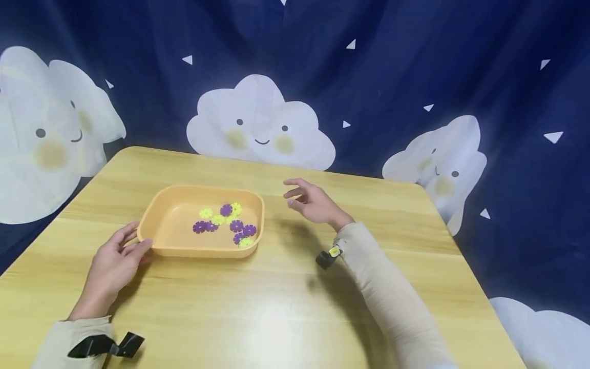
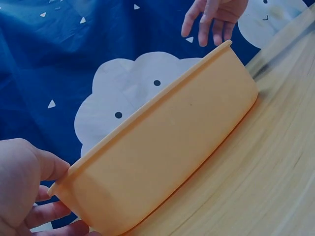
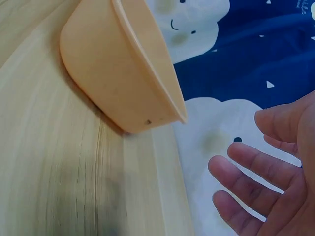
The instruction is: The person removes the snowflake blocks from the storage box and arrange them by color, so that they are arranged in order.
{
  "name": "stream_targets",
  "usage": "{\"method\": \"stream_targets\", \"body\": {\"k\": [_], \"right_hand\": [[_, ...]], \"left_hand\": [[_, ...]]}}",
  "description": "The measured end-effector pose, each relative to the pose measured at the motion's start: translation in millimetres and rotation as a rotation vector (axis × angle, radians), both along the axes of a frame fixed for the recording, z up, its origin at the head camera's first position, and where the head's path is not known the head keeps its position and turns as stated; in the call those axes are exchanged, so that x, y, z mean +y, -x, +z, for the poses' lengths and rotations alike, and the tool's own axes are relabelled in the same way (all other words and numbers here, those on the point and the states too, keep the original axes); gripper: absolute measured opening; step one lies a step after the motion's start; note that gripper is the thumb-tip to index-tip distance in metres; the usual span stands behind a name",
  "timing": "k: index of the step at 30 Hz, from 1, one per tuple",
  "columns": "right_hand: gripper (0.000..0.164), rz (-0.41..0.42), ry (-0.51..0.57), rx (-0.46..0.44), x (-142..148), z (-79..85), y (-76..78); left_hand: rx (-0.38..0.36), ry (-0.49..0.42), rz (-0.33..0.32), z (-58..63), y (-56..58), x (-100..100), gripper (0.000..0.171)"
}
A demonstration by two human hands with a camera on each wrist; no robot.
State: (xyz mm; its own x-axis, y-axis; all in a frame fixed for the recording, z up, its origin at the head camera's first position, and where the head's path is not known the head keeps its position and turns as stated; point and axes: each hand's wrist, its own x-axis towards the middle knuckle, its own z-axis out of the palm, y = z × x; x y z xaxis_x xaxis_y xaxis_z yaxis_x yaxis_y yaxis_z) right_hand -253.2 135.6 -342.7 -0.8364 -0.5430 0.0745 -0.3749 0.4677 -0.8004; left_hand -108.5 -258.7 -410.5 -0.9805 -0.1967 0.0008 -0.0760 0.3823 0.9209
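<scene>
A shallow orange plastic bin (image 1: 203,253) sits on the wooden table, left of the middle in the head view. Inside it, mostly toward the right end, lie several notched, flower-shaped discs, some yellow (image 1: 206,212) and some purple (image 1: 200,227). My left hand (image 1: 112,264) grips the bin's near left corner, thumb at the rim and fingers around the outside. Off the bin's right end, my right hand (image 1: 315,204) hovers over the table with loosely bent fingers and holds nothing. In the right wrist view its fingers (image 3: 246,187) are spread apart, beside the bin's end wall.
The wooden table (image 1: 286,302) reaches back to a dark blue curtain (image 1: 382,77) printed with smiling clouds and small white triangles. Black straps hang from both sleeves, the left strap (image 1: 94,347) close over the table.
</scene>
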Motion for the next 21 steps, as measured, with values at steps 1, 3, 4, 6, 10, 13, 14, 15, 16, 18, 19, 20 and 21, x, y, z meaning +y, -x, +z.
{"method": "stream_targets", "body": {"k": [1, 3, 4, 6, 10, 13, 14, 15, 16, 18, 19, 20, 21], "right_hand": [[0.045, 0.001, 0.012, -0.010, -2.9, 1.0, 1.3], [0.044, 0.009, 0.034, -0.042, -8.5, 2.7, 4.0], [0.044, 0.013, 0.040, -0.061, -11.2, 3.5, 5.2], [0.043, 0.022, 0.040, -0.098, -16.4, 4.7, 7.0], [0.043, 0.028, 0.016, -0.149, -26.5, 5.0, 9.6], [0.043, 0.036, 0.009, -0.166, -34.5, 5.1, 11.2], [0.043, 0.043, 0.012, -0.175, -37.1, 4.8, 11.9], [0.043, 0.050, 0.014, -0.182, -39.9, 4.8, 12.5], [0.043, 0.058, 0.015, -0.189, -42.5, 4.6, 13.0], [0.042, 0.072, 0.015, -0.198, -47.8, 4.5, 13.9], [0.042, 0.077, 0.015, -0.204, -50.5, 4.3, 14.6], [0.041, 0.082, 0.011, -0.204, -53.2, 4.6, 14.9], [0.040, 0.085, 0.008, -0.204, -56.0, 5.0, 15.0]], "left_hand": [[0.007, 0.001, 0.001, 0.1, 0.8, -0.3, 0.068], [0.015, -0.005, 0.002, 0.4, 2.3, -0.6, 0.067], [0.016, -0.007, 0.003, 0.4, 2.9, -0.7, 0.067], [0.013, -0.016, 0.002, 0.1, 3.2, -0.7, 0.067], [0.006, -0.029, -0.004, -1.5, 2.6, -0.4, 0.067], [0.006, -0.032, -0.009, -2.2, 2.6, -0.6, 0.067], [0.004, -0.027, -0.010, -2.2, 2.5, -0.9, 0.067], [0.002, -0.021, -0.010, -2.1, 2.3, -1.3, 0.067], [-0.002, -0.015, -0.010, -1.9, 2.1, -1.8, 0.067], [-0.009, 0.000, -0.012, -1.4, 1.6, -2.9, 0.067], [-0.013, 0.006, -0.014, -1.1, 1.3, -3.3, 0.068], [-0.017, 0.012, -0.014, -0.9, 1.0, -3.8, 0.068], [-0.020, 0.015, -0.015, -0.8, 0.8, -4.1, 0.068]]}}
